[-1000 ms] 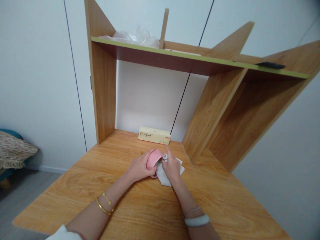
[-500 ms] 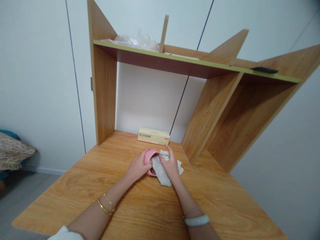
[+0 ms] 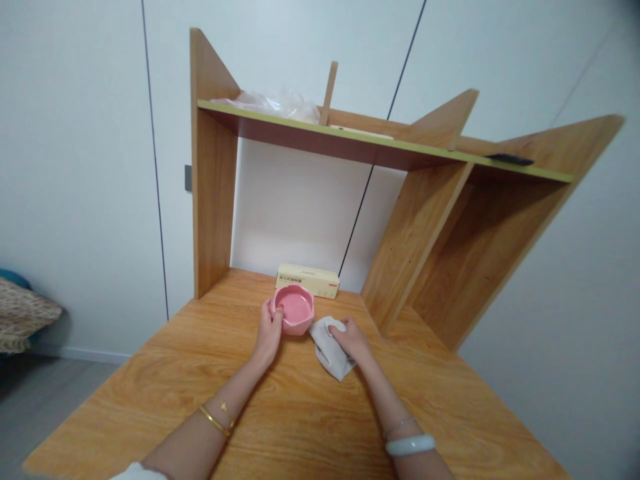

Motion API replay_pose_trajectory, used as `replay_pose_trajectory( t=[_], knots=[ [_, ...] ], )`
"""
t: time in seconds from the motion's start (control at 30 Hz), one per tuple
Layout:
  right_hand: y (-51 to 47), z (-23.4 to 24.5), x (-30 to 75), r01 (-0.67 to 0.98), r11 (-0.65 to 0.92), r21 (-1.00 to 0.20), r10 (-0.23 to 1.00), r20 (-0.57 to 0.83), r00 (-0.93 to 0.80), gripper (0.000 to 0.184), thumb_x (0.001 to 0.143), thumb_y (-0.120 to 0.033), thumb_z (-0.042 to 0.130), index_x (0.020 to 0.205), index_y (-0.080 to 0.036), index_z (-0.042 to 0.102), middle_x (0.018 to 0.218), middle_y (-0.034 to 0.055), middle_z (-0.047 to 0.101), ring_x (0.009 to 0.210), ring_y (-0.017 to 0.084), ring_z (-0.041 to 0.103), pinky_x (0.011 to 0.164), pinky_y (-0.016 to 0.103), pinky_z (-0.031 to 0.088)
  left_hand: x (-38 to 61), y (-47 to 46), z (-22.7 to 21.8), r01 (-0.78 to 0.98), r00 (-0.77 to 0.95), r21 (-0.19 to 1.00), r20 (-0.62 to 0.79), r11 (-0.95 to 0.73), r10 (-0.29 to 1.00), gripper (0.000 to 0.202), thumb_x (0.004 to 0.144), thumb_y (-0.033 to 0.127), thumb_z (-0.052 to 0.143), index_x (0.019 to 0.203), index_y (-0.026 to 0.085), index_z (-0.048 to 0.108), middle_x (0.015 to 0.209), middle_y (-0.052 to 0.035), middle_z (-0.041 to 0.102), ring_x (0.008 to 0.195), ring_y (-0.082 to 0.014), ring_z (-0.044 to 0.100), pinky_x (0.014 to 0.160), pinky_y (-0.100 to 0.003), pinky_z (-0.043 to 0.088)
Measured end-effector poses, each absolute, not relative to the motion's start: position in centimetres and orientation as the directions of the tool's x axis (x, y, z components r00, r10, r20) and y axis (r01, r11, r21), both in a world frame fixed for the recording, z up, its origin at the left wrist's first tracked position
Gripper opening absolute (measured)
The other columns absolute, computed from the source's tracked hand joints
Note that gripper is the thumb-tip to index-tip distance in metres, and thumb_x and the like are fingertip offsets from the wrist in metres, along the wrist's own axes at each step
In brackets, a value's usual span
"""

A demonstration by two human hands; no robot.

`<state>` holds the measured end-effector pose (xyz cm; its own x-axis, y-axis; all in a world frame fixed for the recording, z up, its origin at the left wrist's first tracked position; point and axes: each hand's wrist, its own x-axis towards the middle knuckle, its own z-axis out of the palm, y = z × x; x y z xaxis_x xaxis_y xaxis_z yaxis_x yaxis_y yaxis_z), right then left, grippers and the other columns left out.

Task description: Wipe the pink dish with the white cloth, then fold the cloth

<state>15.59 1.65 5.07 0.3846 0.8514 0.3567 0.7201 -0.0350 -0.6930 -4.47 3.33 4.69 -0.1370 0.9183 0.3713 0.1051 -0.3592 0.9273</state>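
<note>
A pink faceted bowl, shaped like an ashtray, is tilted so that its hollow faces me. My left hand grips its left side, with the thumb over the rim and the other fingers behind. To the right, my right hand pinches a crumpled pale grey cloth, which hangs down below the fingers. The cloth's upper left corner comes close to the bowl's lower right side; whether they touch I cannot tell.
Behind the bowl, a long cream box with printed lettering lies against the back wall. The wooden desk carries a shelf unit with upright dividers. A clear plastic bag and a dark flat object rest on its shelf.
My hands have moved apart. The bowl has turned to show its inside and shifted slightly left, while the cloth has come out of it to the right. The view has tilted slightly up.
</note>
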Motion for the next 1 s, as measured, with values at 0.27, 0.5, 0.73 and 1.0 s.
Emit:
replay_pose_trajectory(
  t=[0.27, 0.5, 0.73, 1.0],
  knots=[
    [0.6, 7.3, 11.3, 0.782, 0.101, -0.615, 0.882, 0.419, 0.216, 0.026, 0.076, -0.041, 0.048, 0.078, -0.022, 0.065, 0.083, 0.0075, 0.067, 0.083, 0.022, 0.059, 0.071, 0.031, 0.042, -4.4, 2.2, 5.6, 0.035, -0.157, 0.894, 0.447, -0.447, 0.881, 0.038, 0.085, 0.038, 0.035, 0.118, 0.019, 0.034, 0.120, -0.0080, 0.047, 0.113, -0.0193, 0.044, 0.096, -0.032, 0.034],
    [-0.2, 11.6, 9.7, 0.785, 0.147, -0.602, 0.900, 0.410, 0.146, 0.041, 0.082, -0.040, 0.040, 0.115, -0.018, 0.053, 0.085, 0.0043, 0.067, 0.075, 0.018, 0.060, 0.066, 0.026, 0.043, -4.0, 2.1, 5.2, -0.061, -0.123, 0.855, 0.506, -0.516, 0.854, 0.043, 0.087, 0.047, 0.029, 0.118, 0.018, 0.038, 0.119, -0.0078, 0.048, 0.112, -0.0202, 0.045, 0.095, -0.032, 0.035],
    [-1.1, 13.5, 10.3, 0.846, 0.044, -0.531, 0.945, 0.298, 0.138, 0.019, 0.074, -0.016, 0.046, 0.066, -0.015, 0.063, 0.066, 0.0057, 0.065, 0.066, 0.015, 0.059, 0.056, 0.020, 0.035, -3.8, 2.0, 5.2, -0.162, 0.075, 0.843, 0.528, -0.513, 0.846, 0.048, 0.085, 0.048, 0.039, 0.123, 0.019, 0.040, 0.125, -0.0080, 0.046, 0.116, -0.0204, 0.042, 0.097, -0.031, 0.031],
    [-1.2, 12.6, 18.5, 0.823, -0.255, -0.508, 0.938, 0.075, 0.338, 0.026, 0.085, -0.021, 0.042, 0.066, -0.013, 0.059, 0.053, 0.0021, 0.059, 0.058, 0.014, 0.059, 0.054, 0.021, 0.040, -4.4, 2.5, 5.2, 0.377, 0.194, 0.799, 0.427, -0.469, 0.883, 0.031, 0.084, 0.029, 0.039, 0.105, 0.017, 0.057, 0.095, -0.0057, 0.061, 0.090, -0.0182, 0.056, 0.083, -0.030, 0.042]
  ],
)
